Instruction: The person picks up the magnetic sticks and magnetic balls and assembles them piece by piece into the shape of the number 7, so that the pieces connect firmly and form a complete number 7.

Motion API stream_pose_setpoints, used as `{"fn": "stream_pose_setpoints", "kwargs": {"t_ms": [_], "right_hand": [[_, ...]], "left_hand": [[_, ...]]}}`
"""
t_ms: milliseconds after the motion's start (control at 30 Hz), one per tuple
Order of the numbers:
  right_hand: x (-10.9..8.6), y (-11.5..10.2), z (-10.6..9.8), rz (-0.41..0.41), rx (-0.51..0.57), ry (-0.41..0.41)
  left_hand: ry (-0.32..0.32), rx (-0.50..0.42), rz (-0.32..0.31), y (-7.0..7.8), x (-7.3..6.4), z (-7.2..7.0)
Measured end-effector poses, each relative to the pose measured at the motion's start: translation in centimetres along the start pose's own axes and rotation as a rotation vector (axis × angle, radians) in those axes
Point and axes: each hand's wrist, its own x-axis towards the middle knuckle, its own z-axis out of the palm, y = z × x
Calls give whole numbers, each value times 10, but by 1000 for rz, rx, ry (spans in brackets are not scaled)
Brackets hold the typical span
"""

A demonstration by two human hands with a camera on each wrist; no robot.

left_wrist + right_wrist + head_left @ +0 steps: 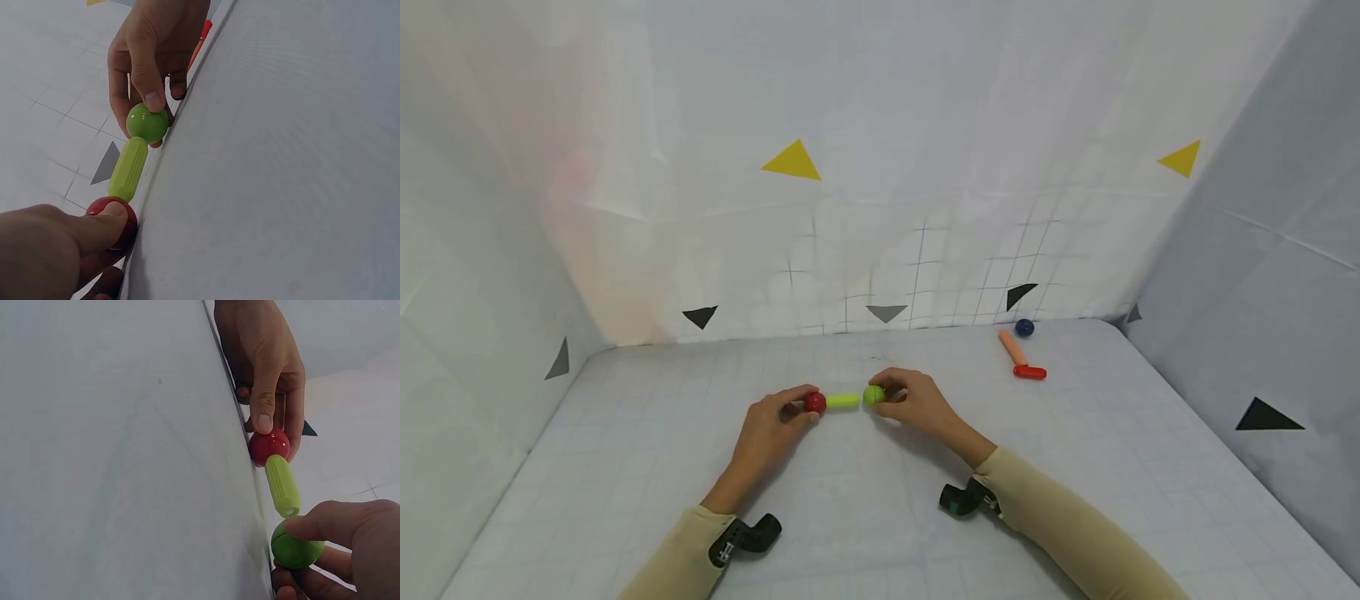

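Observation:
My left hand (766,435) pinches a glossy red ball (816,403) between thumb and fingers. From that ball a ridged yellow-green rod (842,401) extends to the right, one end against the ball. A green ball (873,395) is pinched by my right hand (927,407), thumb on the near side. In the head view a narrow gap separates the rod's free end from the green ball. The right wrist view shows a small pale disc in that rod end (290,512), facing the green ball (297,545). Fingers hide parts of both balls.
Toward the back right of the white table (850,517) lie an orange rod (1012,347), a red rod (1030,372) touching or near its end, and a dark blue ball (1024,327). White sheets with yellow and black triangles wall the back and sides.

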Motion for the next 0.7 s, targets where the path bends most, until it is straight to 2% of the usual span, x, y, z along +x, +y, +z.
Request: {"fn": "stream_pose_setpoints", "kwargs": {"t_ms": [700], "right_hand": [[1,-3,3,-20,19,-15]], "left_hand": [[4,22,17,0,1,0]]}}
